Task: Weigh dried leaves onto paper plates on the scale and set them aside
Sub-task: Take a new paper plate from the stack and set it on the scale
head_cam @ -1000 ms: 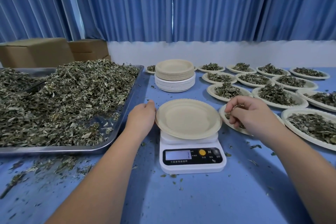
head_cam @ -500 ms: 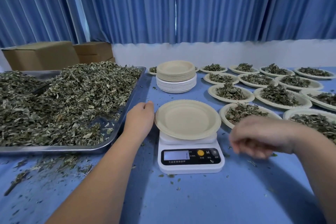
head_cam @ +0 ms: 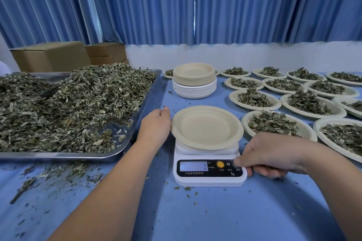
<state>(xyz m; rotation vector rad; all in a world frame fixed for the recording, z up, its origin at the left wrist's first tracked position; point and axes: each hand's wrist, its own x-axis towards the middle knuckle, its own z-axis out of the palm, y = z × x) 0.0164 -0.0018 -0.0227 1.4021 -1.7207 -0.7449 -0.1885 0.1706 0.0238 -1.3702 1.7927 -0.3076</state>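
Observation:
An empty beige paper plate (head_cam: 205,127) lies on the small white digital scale (head_cam: 209,180) at the table's middle. My left hand (head_cam: 155,126) rests against the plate's left rim, fingers loosely curled; whether any fingertip is under the rim is hidden. My right hand (head_cam: 272,154) is at the scale's right front corner, one fingertip pressing the black control panel near the right buttons and the thumb beside the scale's edge. Dried leaves (head_cam: 78,100) are heaped in a metal tray (head_cam: 58,156) on the left.
A stack of empty plates (head_cam: 194,78) stands behind the scale. Several plates filled with leaves (head_cam: 274,123) cover the table's right side. Cardboard boxes (head_cam: 51,56) sit behind the tray. Leaf crumbs litter the blue tabletop (head_cam: 195,217) in front.
My right hand left the filled plate on the right, swept down and leftward, and now touches the scale's panel. My left hand stayed at the plate's rim.

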